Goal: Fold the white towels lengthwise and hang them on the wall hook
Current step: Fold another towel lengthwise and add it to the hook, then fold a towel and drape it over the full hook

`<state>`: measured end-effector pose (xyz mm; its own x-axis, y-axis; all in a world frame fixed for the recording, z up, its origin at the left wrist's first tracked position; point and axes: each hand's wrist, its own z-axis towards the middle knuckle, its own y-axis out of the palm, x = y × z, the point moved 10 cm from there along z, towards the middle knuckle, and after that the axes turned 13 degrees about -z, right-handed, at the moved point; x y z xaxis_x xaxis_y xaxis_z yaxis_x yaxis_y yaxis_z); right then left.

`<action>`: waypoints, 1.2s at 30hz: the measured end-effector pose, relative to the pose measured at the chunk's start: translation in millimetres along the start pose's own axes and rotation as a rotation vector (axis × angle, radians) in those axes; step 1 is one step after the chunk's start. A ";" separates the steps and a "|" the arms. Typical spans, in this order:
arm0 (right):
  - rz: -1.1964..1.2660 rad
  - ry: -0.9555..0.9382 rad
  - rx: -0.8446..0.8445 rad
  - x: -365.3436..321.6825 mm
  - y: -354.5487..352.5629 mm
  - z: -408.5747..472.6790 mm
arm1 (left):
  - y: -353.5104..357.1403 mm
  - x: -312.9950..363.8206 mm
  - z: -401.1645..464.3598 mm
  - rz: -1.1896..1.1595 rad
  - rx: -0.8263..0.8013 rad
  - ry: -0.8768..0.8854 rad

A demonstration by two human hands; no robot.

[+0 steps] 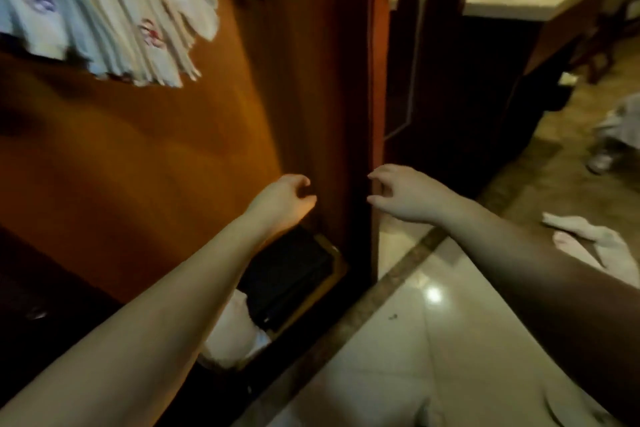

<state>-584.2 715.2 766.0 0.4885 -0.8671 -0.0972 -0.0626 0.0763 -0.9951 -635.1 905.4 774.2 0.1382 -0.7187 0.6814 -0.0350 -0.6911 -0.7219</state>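
Although a thick row of folded white towels with small red-and-blue emblems (104,10) already hangs against the orange-brown wooden wall panel (156,156) at upper left, the hook itself is hidden, and the job looks only partly done; the left hand (287,199) and the right hand (403,192) both hover low with fingers loosely curled, holding nothing; a crumpled white towel (592,243) lies on the glossy cream tiled floor (398,357) at right, and another pale cloth bundle (232,336) sits under the left forearm, both seemingly left to fold.
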 end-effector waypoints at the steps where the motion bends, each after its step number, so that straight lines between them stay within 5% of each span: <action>1: -0.007 0.032 -0.026 22.2 18.4 -11.3 | 30.9 5.7 8.5 0.016 -0.056 0.006; 14: 0.080 0.424 -0.327 306.0 194.0 -98.2 | 330.5 101.8 148.8 0.266 -0.443 0.115; 36: 0.203 0.986 -0.691 699.9 336.0 -114.3 | 689.8 241.8 429.3 0.496 -0.873 0.277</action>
<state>-362.8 77.7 365.5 -0.4347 -0.8946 0.1036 -0.6572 0.2365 -0.7156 -200.9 287.5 389.3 -0.3153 -0.8531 0.4158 -0.7449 -0.0490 -0.6654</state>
